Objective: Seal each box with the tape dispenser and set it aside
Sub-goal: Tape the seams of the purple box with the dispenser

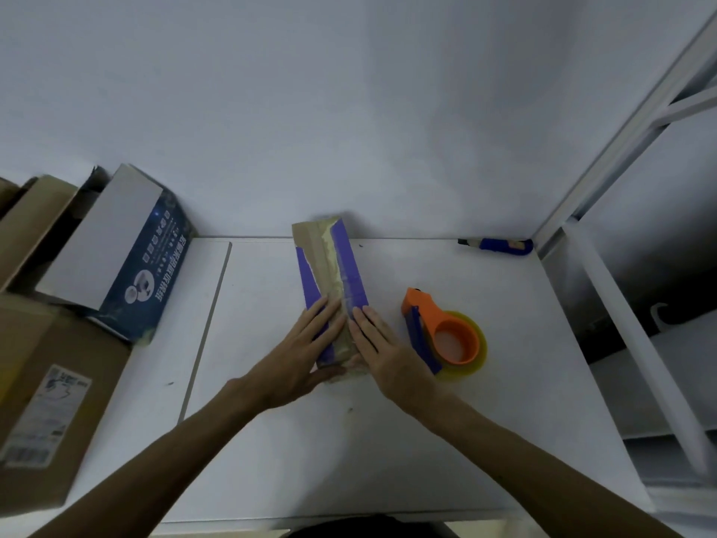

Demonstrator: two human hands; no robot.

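A white table (pixel 388 440) is seen, with cartons (pixel 58 382) piled at its left edge. A long purple-and-brown box (pixel 333 281) is laid at the table's middle. Its near end is pressed by the left hand (pixel 306 355) and right hand (pixel 384 351), fingers straight, nothing gripped. An orange tape dispenser (pixel 446 335) is set just right of them.

white table (pixel 388 460), blue pen-like tool (pixel 498 245) at its far right corner, white metal frame (pixel 620 149) beside
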